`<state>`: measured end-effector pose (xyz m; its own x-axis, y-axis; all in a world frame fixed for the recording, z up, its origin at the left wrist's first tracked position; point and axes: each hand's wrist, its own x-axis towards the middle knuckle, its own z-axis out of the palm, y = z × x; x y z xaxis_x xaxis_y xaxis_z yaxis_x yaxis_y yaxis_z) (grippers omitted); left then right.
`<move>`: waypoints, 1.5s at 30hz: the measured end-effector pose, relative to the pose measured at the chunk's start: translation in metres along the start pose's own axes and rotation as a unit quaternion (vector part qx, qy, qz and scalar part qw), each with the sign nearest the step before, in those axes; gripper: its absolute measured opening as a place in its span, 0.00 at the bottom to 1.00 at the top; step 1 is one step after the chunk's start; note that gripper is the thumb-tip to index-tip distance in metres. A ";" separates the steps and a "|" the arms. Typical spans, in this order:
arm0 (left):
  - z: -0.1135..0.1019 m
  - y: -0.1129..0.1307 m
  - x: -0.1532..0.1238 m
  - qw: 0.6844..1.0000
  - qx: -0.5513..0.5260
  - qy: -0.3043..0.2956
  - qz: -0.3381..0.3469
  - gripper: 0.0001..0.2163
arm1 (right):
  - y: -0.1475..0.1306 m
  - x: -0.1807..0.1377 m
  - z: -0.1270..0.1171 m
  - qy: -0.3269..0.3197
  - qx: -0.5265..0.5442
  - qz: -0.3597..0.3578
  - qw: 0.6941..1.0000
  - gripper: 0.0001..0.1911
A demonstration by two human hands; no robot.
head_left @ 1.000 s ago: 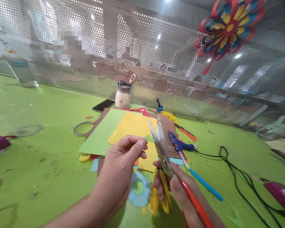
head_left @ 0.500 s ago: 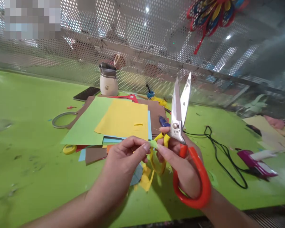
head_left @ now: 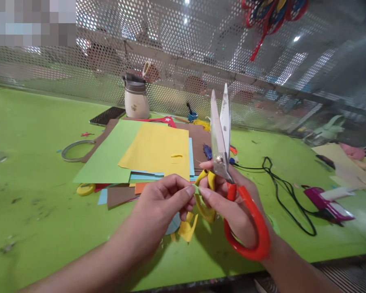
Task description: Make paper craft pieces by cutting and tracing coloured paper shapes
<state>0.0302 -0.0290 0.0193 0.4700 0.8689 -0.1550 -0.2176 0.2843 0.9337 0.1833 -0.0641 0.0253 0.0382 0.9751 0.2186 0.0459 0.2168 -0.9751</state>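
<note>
My left hand [head_left: 161, 203] pinches a tiny green paper scrap [head_left: 197, 189] between thumb and forefinger. My right hand [head_left: 232, 203] meets it there with its fingertips on the same scrap. That hand also grips a pair of scissors [head_left: 222, 158] with one yellow and one red-orange handle loop. The steel blades point straight up, slightly apart. Both hands hover above the near edge of the green table [head_left: 33, 195]. A curled yellow paper offcut [head_left: 187, 228] lies just below them.
A stack of green, yellow, blue and brown paper sheets [head_left: 146, 152] lies behind my hands. A cream jar [head_left: 136, 101], a phone [head_left: 107, 116] and a tape ring [head_left: 75, 149] sit further back. A black cable [head_left: 280, 191] and a magenta glue gun [head_left: 326, 201] lie right.
One second ago the scissors were cutting at the scrap, blades forward. They have since swung upright, and my right fingertips have joined my left on the scrap. The blades closed slightly.
</note>
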 end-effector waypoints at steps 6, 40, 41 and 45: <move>0.000 0.005 0.000 1.000 0.022 0.006 -0.005 0.10 | 0.001 0.001 -0.003 0.010 -0.005 0.001 1.000 0.18; -0.006 0.003 0.002 0.992 -0.030 0.088 0.085 0.06 | 0.007 -0.005 0.014 0.005 0.048 0.029 0.998 0.13; -0.005 0.004 0.002 0.991 -0.052 0.093 0.085 0.06 | 0.009 -0.006 0.017 -0.011 0.065 0.041 0.997 0.13; -0.004 0.008 0.000 0.987 -0.106 0.082 0.083 0.05 | 0.015 -0.009 0.024 -0.056 0.056 0.048 0.996 0.20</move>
<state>0.0251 -0.0250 0.0253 0.2716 0.9597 -0.0721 -0.4624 0.1958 0.8648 0.1599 -0.0684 0.0077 -0.0756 0.9893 0.1250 -0.0640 0.1202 -0.9907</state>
